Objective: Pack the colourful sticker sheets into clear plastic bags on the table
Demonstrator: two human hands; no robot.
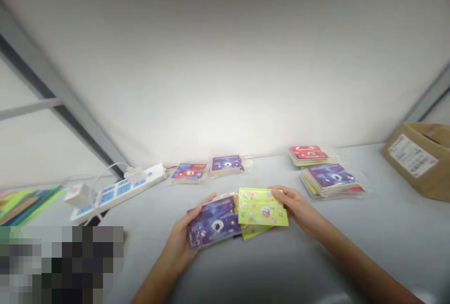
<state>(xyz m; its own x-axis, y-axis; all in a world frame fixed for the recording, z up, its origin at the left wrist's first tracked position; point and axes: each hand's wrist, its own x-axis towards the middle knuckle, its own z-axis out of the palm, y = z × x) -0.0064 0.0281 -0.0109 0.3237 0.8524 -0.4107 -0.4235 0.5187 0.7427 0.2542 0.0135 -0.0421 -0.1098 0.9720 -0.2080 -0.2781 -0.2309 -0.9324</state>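
Observation:
My left hand (184, 233) is closed round the left edge of a purple booklet-like packet (214, 224) with an astronaut-like picture, in clear wrap. In my right hand (295, 208), a yellow-green printed packet (262, 208) is gripped at its right edge, thumb on top. The two packets meet side by side, the yellow-green one partly over the purple one's right end. Another yellow piece (255, 232) shows underneath; what it belongs to is hidden.
Behind lie a red-and-blue wrapped stack (189, 173) and a purple one (227, 164). At right are a red-topped stack (309, 153) and a purple-topped stack (332, 176). A cardboard box (418, 163) stands far right, a power strip (121, 190) with plugs at left, beside colourful sheets (30, 203).

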